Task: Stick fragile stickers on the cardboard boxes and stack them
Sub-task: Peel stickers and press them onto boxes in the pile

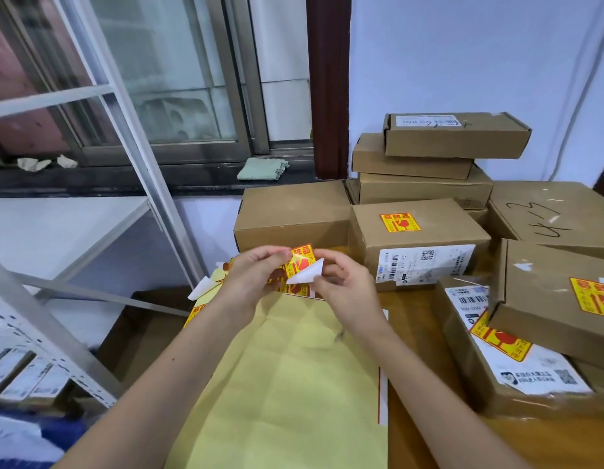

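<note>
So from the head cam, both hands are meeting up in the middle of the shot, just in front of a plain cardboard box (293, 211). The left hand (256, 275) is pinching the top edge of a yellow-and-red fragile sticker (302, 260), fingers (276, 253) clamped on it, while the right hand (341, 286) is gripping the white backing flap (309, 274) that's curling off the sticker, its fingers curled tight around that bit. More stickers are poking out behind the left hand, on a pale yellow backing sheet (293, 384) that's lying over the wooden tabletop (415, 309) and hanging off its near edge. To the right, a labelled box (419, 238) is sitting on the tabletop wearing a fragile sticker on its top face. Two more stickered boxes are stacking up at the far right, the upper box (544, 299) resting tilted on the lower box (497, 353). Behind, a pile of unstickered boxes (429, 157) is leaning up near the wall, and a green cloth (261, 168) is lying on the window sill.
</note>
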